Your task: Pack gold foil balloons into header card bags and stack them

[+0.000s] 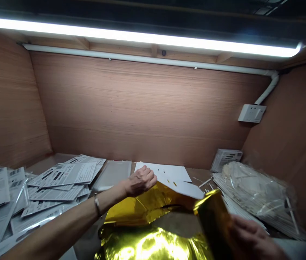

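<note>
Shiny gold foil fills the lower middle, creased, with a gap through which the brown table surface shows. My left hand, with a bracelet on the wrist, is closed on the foil's far edge. On the right, my right hand is blurred and closed around a raised, folded-looking part of the foil. Whether the foil is one piece or several I cannot tell. Just beyond my left hand lie white sheets with small dark and gold marks.
Printed cards with barcodes are heaped at the left, some in clear film. A grey, flat, translucent sheet lies beside them. At the right sit a clear plastic bag and thin white sticks. Wooden walls enclose the bench.
</note>
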`<state>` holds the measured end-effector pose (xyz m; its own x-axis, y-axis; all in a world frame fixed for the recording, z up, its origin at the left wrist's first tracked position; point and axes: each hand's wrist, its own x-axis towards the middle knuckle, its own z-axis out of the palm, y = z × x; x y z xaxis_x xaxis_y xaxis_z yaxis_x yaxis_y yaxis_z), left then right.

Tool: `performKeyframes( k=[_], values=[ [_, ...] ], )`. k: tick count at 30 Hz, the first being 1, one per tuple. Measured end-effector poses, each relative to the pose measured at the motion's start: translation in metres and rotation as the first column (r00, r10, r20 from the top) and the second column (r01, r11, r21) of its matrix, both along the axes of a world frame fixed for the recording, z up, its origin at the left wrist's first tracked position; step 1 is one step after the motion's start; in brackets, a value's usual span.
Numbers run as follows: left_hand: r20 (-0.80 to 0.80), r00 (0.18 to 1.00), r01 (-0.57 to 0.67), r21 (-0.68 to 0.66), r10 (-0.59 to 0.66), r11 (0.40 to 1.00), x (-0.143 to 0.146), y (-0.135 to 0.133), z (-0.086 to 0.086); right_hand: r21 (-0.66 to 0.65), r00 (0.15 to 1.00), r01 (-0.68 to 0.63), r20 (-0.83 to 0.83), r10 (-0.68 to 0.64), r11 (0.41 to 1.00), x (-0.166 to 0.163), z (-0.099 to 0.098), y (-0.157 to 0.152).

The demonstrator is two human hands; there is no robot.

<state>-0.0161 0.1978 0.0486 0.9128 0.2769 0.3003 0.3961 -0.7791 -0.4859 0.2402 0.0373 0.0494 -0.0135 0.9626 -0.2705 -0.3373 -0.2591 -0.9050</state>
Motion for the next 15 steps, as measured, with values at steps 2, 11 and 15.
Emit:
performKeyframes(
  k=[2, 11, 15],
  values=[
    [0.023, 0.984, 0.175, 0.116, -0.179, 0.978, -0.016, -0.036, 0.007, 0.018, 0.996, 0.085, -0.011, -0.084, 0.996, 0.013, 0.024, -0.009],
    [0.660, 0.751, 0.254, -0.330, 0.030, 0.909, -0.066, -0.107, -0.021, -0.258, 0.701, -0.197, 0.637, 0.320, 0.946, -0.018, -0.051, -0.017],
    [0.788, -0.017, 0.437, -0.547, 0.615, 0.714, -0.039, -0.117, -0.057, -0.255, 0.609, -0.197, 0.725, 0.321, 0.947, -0.021, -0.066, -0.016]
  ],
)
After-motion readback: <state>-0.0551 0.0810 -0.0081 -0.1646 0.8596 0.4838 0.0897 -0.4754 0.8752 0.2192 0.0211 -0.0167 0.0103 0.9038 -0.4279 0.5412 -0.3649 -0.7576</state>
